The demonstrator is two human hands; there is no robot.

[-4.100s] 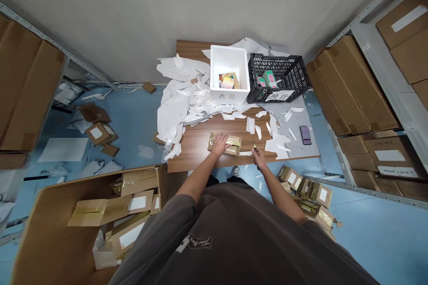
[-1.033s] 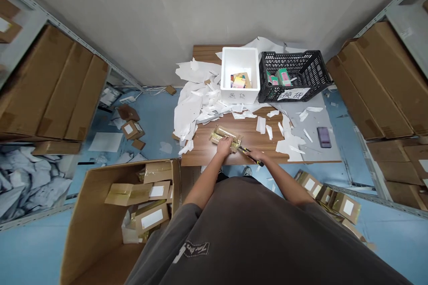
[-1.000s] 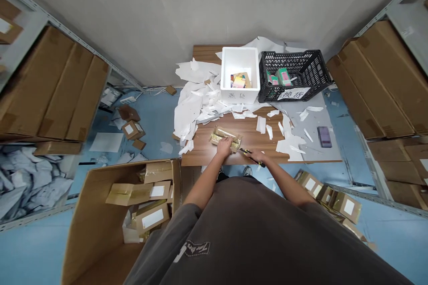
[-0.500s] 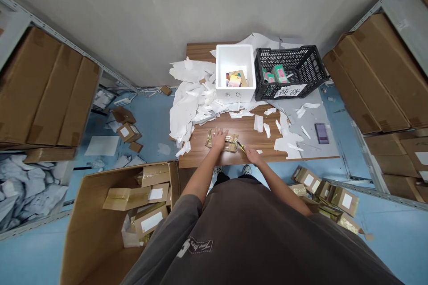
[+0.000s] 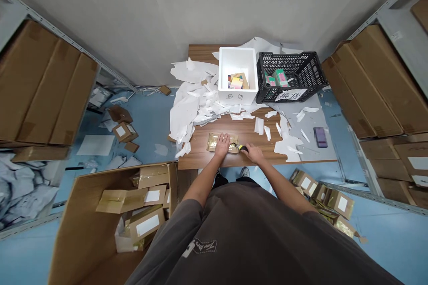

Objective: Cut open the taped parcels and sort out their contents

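A small cardboard box (image 5: 211,141) wrapped in shiny brown tape lies flat near the front edge of the wooden table (image 5: 200,156). My left hand (image 5: 222,144) rests on top of it, fingers stretched out and pressing it down. In my right hand (image 5: 254,153) is a utility knife (image 5: 243,148) with a yellow and black handle, gripped in closed fingers. Its front end is at the right end of the box, and the blade itself is too small to make out.
Torn white paper (image 5: 187,107) is heaped at the table's left. Behind stand a white foam box (image 5: 238,96) and a black crate (image 5: 290,95), both holding small packages. A phone (image 5: 320,137) lies right. A large carton (image 5: 76,222) of boxes stands left; more boxes (image 5: 334,198) lie on the right floor.
The knife has moved onto the right end of the box, turned more sideways. My left hand has shifted slightly right and still presses on the box. The view has shifted a little.
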